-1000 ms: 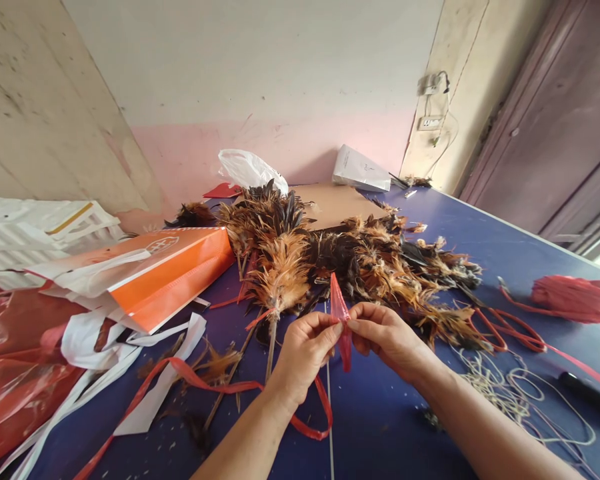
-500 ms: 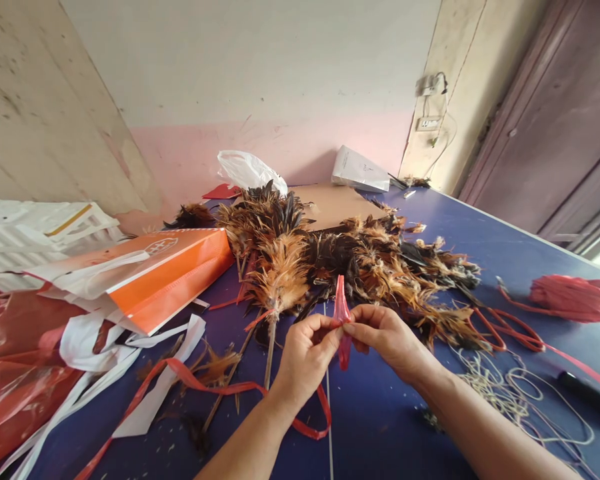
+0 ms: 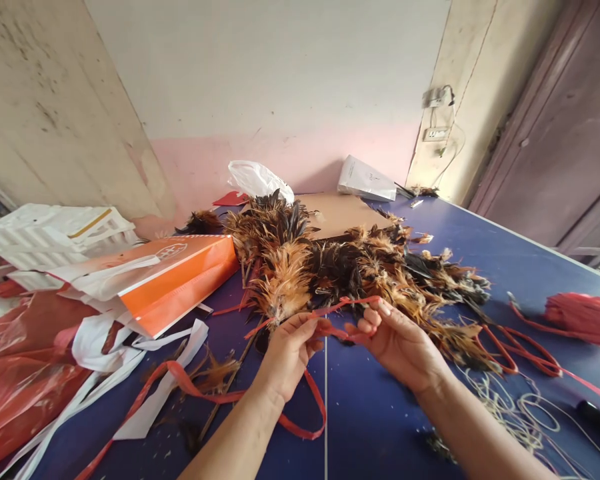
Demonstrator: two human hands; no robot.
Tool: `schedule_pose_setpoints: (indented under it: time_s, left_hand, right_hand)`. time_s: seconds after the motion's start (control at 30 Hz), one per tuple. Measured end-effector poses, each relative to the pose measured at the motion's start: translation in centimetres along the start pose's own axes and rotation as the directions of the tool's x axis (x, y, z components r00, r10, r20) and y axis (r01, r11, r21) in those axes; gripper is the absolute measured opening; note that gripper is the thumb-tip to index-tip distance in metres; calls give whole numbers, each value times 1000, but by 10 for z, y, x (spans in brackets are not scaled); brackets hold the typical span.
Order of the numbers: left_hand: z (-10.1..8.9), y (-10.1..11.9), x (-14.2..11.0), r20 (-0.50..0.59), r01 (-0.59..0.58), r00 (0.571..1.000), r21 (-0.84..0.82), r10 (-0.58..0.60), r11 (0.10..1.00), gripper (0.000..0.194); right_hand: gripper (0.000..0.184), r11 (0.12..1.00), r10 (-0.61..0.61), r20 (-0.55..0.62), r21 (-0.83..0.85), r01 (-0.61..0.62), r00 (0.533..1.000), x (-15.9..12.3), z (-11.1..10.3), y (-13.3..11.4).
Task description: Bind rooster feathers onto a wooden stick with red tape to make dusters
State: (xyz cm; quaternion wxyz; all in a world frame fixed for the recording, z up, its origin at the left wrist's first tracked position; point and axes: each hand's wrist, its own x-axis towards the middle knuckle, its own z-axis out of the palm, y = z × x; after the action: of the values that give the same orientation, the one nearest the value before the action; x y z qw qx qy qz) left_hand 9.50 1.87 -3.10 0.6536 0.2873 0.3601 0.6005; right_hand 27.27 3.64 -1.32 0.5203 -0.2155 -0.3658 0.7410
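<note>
Over the middle of the blue table [image 3: 375,413], my left hand [image 3: 293,350] pinches a thin red plastic ribbon [image 3: 337,307]. My right hand [image 3: 400,340] grips the same ribbon to the right, its thumb and forefinger on the upper strand. Between the two hands the ribbon runs in two strands, forming a narrow loop. Just beyond my left hand lies a brown feather bundle [image 3: 285,280]. A wider pile of brown and black feathers [image 3: 380,263] spreads behind my right hand. A loose red ribbon length [image 3: 220,397] curves on the table below my left wrist.
An orange paper bag [image 3: 185,290], white strips [image 3: 163,393] and red plastic sheeting [image 3: 35,373] lie at the left. To the right are a red ribbon roll [image 3: 583,319], tangled white string [image 3: 520,417] and a dark handle [image 3: 597,420]. Cardboard [image 3: 335,213] lies behind the feathers.
The red ribbon, bunched upright between my fingers before, is now drawn out sideways into a loop. My right hand has turned and moved right, away from my left. The view has shifted slightly.
</note>
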Motion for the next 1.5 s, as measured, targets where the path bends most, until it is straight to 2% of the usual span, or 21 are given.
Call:
schedule_pose_setpoints:
  time_s: [0.13, 0.27, 0.4, 0.5, 0.6, 0.67, 0.77, 0.9, 1.0, 1.1, 1.17, 1.27, 1.33, 1.37, 1.43, 1.5]
  left_hand:
    - [-6, 2, 4, 43, 77, 997, -183, -70, 980, 11]
    - [-7, 7, 3, 123, 57, 992, -228, -29, 972, 7]
    - [-3, 11, -3, 268, -20, 963, -84, 42, 996, 32]
    - [-2, 12, -7, 324, -17, 946, 22, 8, 1000, 45]
    - [-2, 11, -9, 323, 11, 946, 73, -34, 997, 43]
    - [-2, 10, -9, 297, -3, 955, 82, -21, 997, 37]
    - [1, 7, -11, 267, -59, 963, 93, 32, 994, 27]
    - [16, 20, -23, 268, -83, 962, 81, 58, 993, 30]
    - [37, 55, -44, 323, -105, 944, 86, 72, 991, 35]
    - [65, 108, -69, 358, -219, 915, 46, 188, 975, 35]
    - [83, 147, -86, 337, -287, 902, 2, 269, 958, 38]
    - [100, 201, -109, 283, -358, 897, 16, 339, 933, 41]
    - [101, 233, -124, 239, -402, 895, 64, 377, 913, 41]
    - [97, 247, -131, 213, -433, 887, 79, 409, 898, 41]
    - [84, 275, -146, 148, -479, 875, 134, 461, 867, 41]
    - [66, 298, -162, 65, -509, 860, 165, 506, 845, 43]
  right_hand:
    - [23, 982, 108, 8, 152, -108, 994, 3, -3, 6]
    - [30, 977, 157, -32, 152, -150, 987, 6, -6, 11]
    - [36, 985, 171, -41, 43, -170, 984, 6, -7, 15]
    - [33, 978, 184, 16, -99, -182, 983, 4, -4, 21]
    - [33, 930, 211, 82, -325, -174, 974, 0, 3, 27]
    - [34, 876, 232, 104, -454, -161, 967, -3, 8, 28]
    - [35, 833, 223, 106, -538, -132, 969, -8, 16, 26]
    - [31, 796, 108, 57, -604, -52, 993, -13, 26, 19]
    - [25, 741, -49, -14, -671, 27, 999, -13, 34, 12]
    - [24, 723, -175, -36, -683, 104, 984, -11, 47, 0]
    - [23, 792, -208, -56, -596, 134, 976, -10, 57, -13]
    - [19, 948, -99, -92, -311, 66, 991, -13, 72, -41]
    - [18, 980, -25, -15, -197, 22, 1000, -18, 76, -62]
    - [17, 978, -27, 30, -205, 32, 999, -20, 76, -73]
    - [19, 943, -65, 64, -324, 83, 996, -24, 68, -96]
    - [20, 864, -117, 9, -493, 106, 993, -27, 54, -119]
